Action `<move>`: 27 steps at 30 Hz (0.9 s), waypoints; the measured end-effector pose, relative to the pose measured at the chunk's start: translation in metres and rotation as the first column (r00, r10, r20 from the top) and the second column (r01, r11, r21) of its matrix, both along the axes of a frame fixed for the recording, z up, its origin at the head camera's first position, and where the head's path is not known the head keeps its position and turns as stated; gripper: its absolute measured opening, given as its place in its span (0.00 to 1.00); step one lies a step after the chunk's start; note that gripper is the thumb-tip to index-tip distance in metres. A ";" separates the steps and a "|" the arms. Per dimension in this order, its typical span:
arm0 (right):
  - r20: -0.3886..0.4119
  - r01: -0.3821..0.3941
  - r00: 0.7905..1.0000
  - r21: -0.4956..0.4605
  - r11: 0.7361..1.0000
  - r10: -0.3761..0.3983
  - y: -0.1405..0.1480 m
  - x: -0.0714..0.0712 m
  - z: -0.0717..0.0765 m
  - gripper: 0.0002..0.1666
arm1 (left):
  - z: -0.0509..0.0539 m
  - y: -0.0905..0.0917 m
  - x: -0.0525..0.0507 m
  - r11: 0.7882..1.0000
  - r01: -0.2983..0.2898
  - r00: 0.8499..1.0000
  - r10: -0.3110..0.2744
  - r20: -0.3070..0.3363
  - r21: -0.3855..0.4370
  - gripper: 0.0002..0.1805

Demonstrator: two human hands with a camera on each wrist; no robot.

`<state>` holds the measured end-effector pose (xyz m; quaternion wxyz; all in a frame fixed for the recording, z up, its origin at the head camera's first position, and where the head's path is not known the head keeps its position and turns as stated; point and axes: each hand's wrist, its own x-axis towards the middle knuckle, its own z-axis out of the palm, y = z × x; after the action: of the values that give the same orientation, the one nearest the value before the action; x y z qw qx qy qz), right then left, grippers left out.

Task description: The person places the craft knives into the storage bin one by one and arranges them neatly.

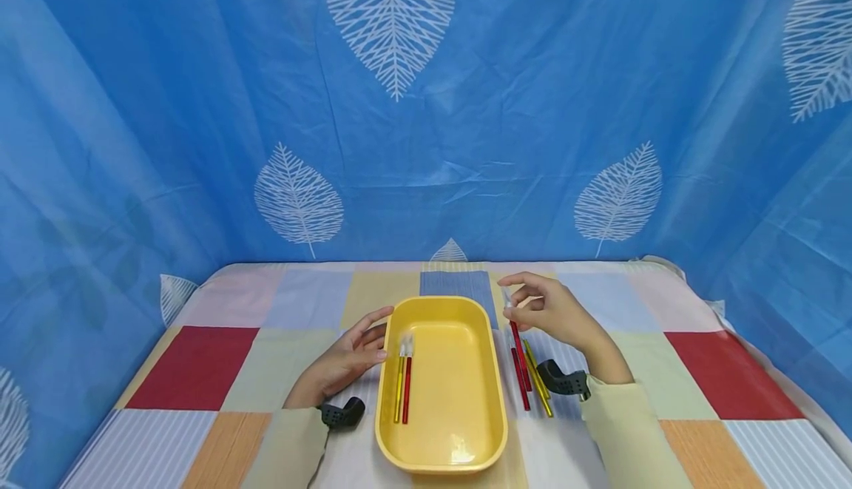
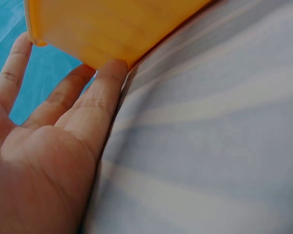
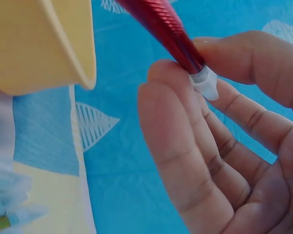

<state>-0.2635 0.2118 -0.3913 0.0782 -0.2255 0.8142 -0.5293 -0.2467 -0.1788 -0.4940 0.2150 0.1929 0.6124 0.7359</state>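
The right hand (image 1: 547,311) pinches a red metallic pen-like tool (image 1: 518,341) near its white-capped end, to the right of a yellow tray (image 1: 502,407). In the right wrist view, thumb and fingers of the hand (image 3: 219,131) hold the red tool (image 3: 161,24) beside its clear cap. The left hand (image 1: 346,359) touches the tray's left side with extended fingers; in the left wrist view, fingertips of the hand (image 2: 53,131) rest against the tray wall (image 2: 112,29). Inside the tray, at its left, lie a gold tool (image 1: 399,393) and a red one (image 1: 407,393), side by side.
More red tools (image 1: 521,382) and gold tools (image 1: 541,385) lie on the patchwork cloth (image 1: 286,371) right of the tray, beneath the right hand and wrist. A blue curtain (image 1: 466,141) with white leaf prints stands behind the table. Black devices (image 1: 342,413) are worn on both wrists.
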 end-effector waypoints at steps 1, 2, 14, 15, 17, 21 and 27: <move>0.007 0.002 1.000 -0.003 1.000 -0.002 -0.001 0.001 0.001 0.29 | 0.000 0.000 0.000 1.000 -0.001 1.000 0.001 0.000 -0.003 0.47; 0.014 0.000 1.000 -0.010 1.000 0.000 -0.003 0.002 0.002 0.30 | 0.001 0.000 0.000 1.000 -0.003 1.000 0.004 0.001 -0.006 0.47; 0.081 -0.022 0.996 -0.072 0.997 0.028 -0.025 0.011 0.009 0.33 | 0.001 0.000 0.000 1.000 0.021 1.000 -0.021 -0.003 0.022 0.47; 0.085 -0.023 0.996 -0.071 0.997 0.029 -0.026 0.012 0.009 0.33 | 0.000 0.000 0.000 1.000 0.021 1.000 -0.021 -0.003 0.023 0.47; 0.095 -0.027 0.995 -0.071 0.997 0.034 -0.029 0.013 0.009 0.34 | 0.000 0.000 0.000 1.000 0.022 1.000 -0.022 -0.004 0.022 0.47; 0.112 -0.041 0.993 -0.069 0.997 0.048 -0.034 0.013 0.010 0.35 | 0.002 -0.001 0.000 1.000 0.021 1.000 -0.021 -0.003 0.013 0.47; 0.109 -0.062 0.992 -0.045 0.997 0.066 -0.046 0.012 0.009 0.32 | 0.001 0.000 0.001 1.000 0.013 1.000 -0.013 0.000 0.011 0.47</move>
<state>-0.2511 0.1655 -0.3820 0.1352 -0.2235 0.7897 -0.5551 -0.2461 -0.1785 -0.4928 0.2189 0.1979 0.6070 0.7379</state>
